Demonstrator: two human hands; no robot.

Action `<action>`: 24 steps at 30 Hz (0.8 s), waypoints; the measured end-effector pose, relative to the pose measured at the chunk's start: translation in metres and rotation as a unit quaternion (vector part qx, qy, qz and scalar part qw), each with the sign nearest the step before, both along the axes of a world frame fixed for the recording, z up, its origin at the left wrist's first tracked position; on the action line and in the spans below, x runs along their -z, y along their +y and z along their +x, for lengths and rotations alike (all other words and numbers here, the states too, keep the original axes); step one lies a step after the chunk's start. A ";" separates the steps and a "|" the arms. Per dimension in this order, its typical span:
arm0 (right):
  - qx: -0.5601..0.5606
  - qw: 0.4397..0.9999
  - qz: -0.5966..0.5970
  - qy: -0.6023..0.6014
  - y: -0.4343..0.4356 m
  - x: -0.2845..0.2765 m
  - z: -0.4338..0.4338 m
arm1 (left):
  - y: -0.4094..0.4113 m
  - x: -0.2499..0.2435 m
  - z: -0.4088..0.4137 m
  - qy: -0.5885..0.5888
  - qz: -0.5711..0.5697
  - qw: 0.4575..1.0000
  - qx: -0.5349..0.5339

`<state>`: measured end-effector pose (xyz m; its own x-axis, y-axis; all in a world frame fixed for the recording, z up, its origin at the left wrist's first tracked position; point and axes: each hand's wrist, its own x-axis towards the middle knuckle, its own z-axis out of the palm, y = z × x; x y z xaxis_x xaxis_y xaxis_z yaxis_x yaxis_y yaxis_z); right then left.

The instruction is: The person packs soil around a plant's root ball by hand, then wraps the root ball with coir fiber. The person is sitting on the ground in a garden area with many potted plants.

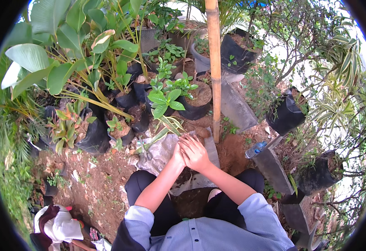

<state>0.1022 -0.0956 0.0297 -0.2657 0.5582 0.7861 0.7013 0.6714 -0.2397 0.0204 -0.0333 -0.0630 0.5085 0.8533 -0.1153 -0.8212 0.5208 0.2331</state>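
Note:
My left hand (pixel 178 153) and my right hand (pixel 195 153) are pressed together, fingers pointing away from me, above a whitish plastic sheet (pixel 213 154). Whether anything lies between the palms is hidden. Dark stains, apparently soil, mark the fingers. Just beyond the fingertips rests a variegated plant with long, pale-edged leaves (pixel 168 126). A round brown object (pixel 202 132) sits beside my right fingertips. Scissors (pixel 145 154) lie on the sheet's left side. Under my wrists, dark soil (pixel 184 176) is partly visible on the sheet.
A bamboo pole (pixel 215 72) stands upright just beyond the sheet. Potted plants in black grow bags (pixel 194 106) crowd the far side. To the right are a plastic bottle (pixel 255 150) and concrete slabs (pixel 273 171). Another person (pixel 59 224) bends down at lower left.

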 end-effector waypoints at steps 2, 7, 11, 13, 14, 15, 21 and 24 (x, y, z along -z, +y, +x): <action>-0.006 0.999 -0.019 0.028 -0.002 0.016 -0.004 | -0.001 0.012 -0.002 0.046 -0.006 0.999 -0.021; 0.004 0.984 -0.068 0.162 0.005 0.013 -0.005 | -0.017 -0.054 -0.002 0.091 -0.036 0.994 -0.051; -0.076 0.814 -0.218 0.533 0.011 -0.014 -0.013 | -0.022 -0.105 -0.006 0.120 0.067 0.990 -0.033; -0.017 0.907 -0.162 0.389 0.007 -0.022 -0.013 | -0.020 -0.111 -0.006 0.069 0.082 0.994 -0.017; 0.013 0.941 -0.131 0.312 0.004 -0.026 -0.012 | -0.019 -0.113 -0.008 0.030 0.077 0.997 0.011; 0.046 0.967 -0.099 0.230 0.001 -0.031 -0.010 | -0.017 -0.113 -0.010 -0.010 0.071 0.997 0.041; 0.027 0.998 -0.028 -0.050 0.006 -0.002 0.003 | 0.003 -0.005 -0.012 0.039 0.026 0.998 0.033; 0.024 0.995 -0.088 -0.034 0.003 0.020 -0.002 | 0.004 0.033 -0.009 0.129 0.043 0.991 0.014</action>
